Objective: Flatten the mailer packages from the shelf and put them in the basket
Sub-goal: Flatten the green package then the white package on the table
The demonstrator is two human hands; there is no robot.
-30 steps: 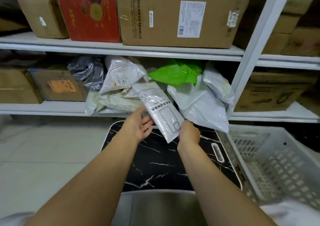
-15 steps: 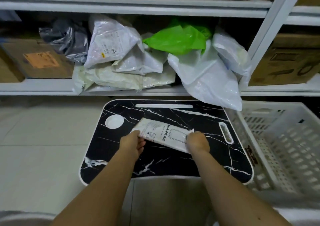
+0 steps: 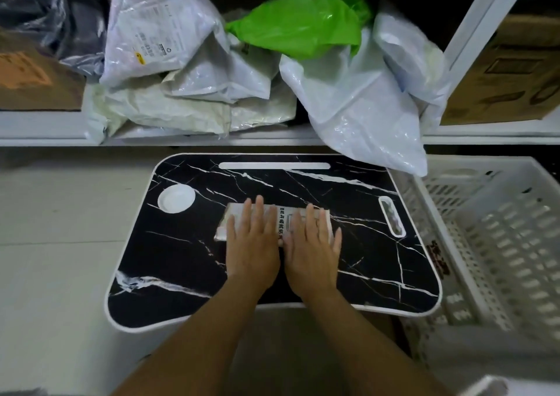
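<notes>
A small white mailer package [image 3: 281,220] with black print lies flat on the black marble-patterned lap table [image 3: 181,253]. My left hand [image 3: 253,241] presses on its left part with straight fingers. My right hand [image 3: 312,244] presses on its right part, palm down, fingers spread. Both hands cover most of the package. A white plastic basket [image 3: 491,244] stands to the right of the table. On the white shelf [image 3: 45,129] behind lie several more mailers: white ones [image 3: 194,71], a green one [image 3: 303,23], and a large white one [image 3: 357,101] hanging over the shelf edge.
A grey crumpled bag [image 3: 54,17] and a cardboard box [image 3: 33,83] sit at the shelf's left. Another cardboard box [image 3: 503,71] stands right of the white shelf post [image 3: 475,17]. Pale floor tiles [image 3: 60,244] lie left of the table.
The package came off the shelf pile, down onto the table. Both hands let go of its ends and now lie flat on top of it. The view tilted downward.
</notes>
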